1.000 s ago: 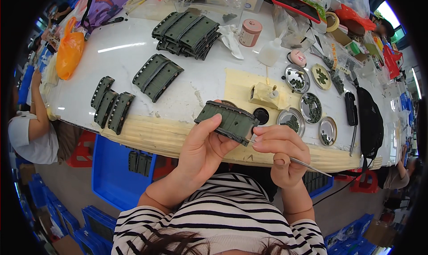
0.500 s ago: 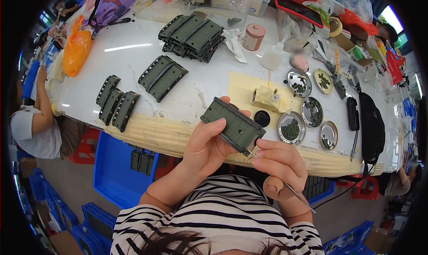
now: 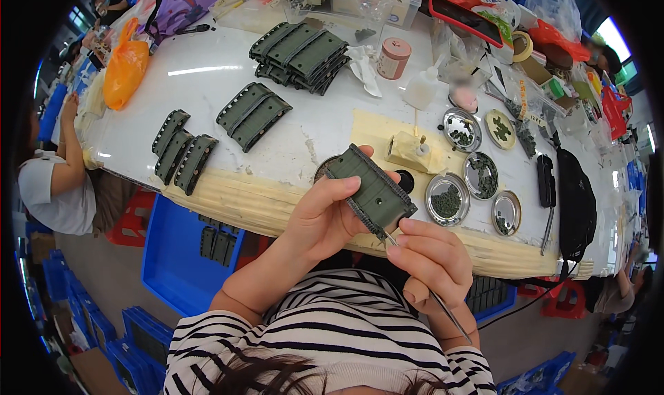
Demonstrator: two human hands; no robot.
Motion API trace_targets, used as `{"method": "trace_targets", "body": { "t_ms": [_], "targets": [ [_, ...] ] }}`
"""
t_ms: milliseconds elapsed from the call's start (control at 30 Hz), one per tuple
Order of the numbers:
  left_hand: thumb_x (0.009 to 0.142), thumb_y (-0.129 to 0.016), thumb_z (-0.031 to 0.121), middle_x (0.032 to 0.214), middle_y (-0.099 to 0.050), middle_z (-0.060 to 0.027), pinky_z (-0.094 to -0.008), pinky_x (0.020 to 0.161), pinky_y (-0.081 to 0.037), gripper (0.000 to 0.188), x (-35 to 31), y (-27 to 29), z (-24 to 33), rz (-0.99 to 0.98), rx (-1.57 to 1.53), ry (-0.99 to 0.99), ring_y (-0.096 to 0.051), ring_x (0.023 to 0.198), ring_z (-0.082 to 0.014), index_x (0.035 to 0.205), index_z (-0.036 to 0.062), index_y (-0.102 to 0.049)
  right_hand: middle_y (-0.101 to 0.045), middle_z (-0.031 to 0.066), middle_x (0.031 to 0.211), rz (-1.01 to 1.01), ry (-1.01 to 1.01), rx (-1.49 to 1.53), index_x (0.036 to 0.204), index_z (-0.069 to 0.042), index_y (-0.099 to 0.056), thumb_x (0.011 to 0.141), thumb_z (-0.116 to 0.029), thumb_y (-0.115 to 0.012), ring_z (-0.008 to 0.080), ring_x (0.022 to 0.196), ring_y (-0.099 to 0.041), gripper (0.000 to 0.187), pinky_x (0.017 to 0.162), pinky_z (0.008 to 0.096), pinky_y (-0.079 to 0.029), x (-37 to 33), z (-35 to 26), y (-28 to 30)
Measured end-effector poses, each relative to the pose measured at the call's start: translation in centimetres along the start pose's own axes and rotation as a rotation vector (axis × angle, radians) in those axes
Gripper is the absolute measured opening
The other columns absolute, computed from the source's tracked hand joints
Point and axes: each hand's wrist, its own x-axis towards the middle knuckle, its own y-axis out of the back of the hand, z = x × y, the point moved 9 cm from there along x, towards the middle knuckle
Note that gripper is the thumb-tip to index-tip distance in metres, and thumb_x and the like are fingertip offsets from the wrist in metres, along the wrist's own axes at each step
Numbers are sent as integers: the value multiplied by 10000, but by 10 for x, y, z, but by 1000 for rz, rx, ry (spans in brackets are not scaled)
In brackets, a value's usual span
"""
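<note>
My left hand grips a dark green, slightly curved panel with ribbed edges and a small hole, its thumb on the upper face. Closed in a pinch, my right hand holds slim metal tweezers. Their tip meets the panel's near right corner; whether a tiny piece is between the points is too small to see. The right fingertips are beside that end of the panel. Partly hidden behind the panel is a round dish. Round metal dishes of small green pieces stand right of my hands.
Similar green panels lie in a stack, as a pair and as narrower pieces. A cream block, a squeeze bottle and a pink jar stand beyond. A blue crate sits below the table's padded edge.
The panel has turned slightly in my left hand, uncovering more of the round dish behind it. The tweezers now stand steeper, their tip at the panel's corner. My view has shifted a little.
</note>
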Motion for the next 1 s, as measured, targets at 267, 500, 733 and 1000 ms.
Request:
{"method": "trace_targets", "body": {
  "t_ms": [267, 500, 733, 1000],
  "targets": [
    [906, -473, 143, 1230, -520, -238, -455, 941, -494, 477, 2, 0, 1, -28, -18, 13, -569, 1114, -301, 1360, 87, -335, -640, 93, 934, -5, 10, -13, 975, -9, -685, 811, -320, -652, 273, 946, -650, 353, 763, 334, -556, 1, 0, -2],
    [943, -460, 210, 1261, -502, -238, -441, 942, -499, 506, 2, -7, 4, -30, -19, 32, -565, 1128, -290, 1408, 98, -292, -625, 105, 890, 170, -29, 206, 978, -15, -650, 888, -421, -550, 295, 892, -657, 428, 732, 351, -549, 2, 6, 13],
    [910, -473, 528, 1229, -508, -194, -335, 820, -576, 627, 0, -5, -2, -1, -420, 89, -615, 1037, -268, 1370, 114, -371, -575, 105, 809, 315, -54, 161, 897, -36, -592, 959, -524, -308, 278, 780, -631, 568, 689, 345, -518, -9, 11, 27],
    [866, -550, 526, 942, -622, -90, -235, 785, -583, 573, 6, 7, -12, 164, -402, 133, -649, 908, -165, 1035, -21, -530, -618, 89, 859, 227, -54, 177, 934, -44, -660, 841, -493, -546, 275, 851, -655, 473, 707, 337, -542, -3, 6, 17]
  ]
}}
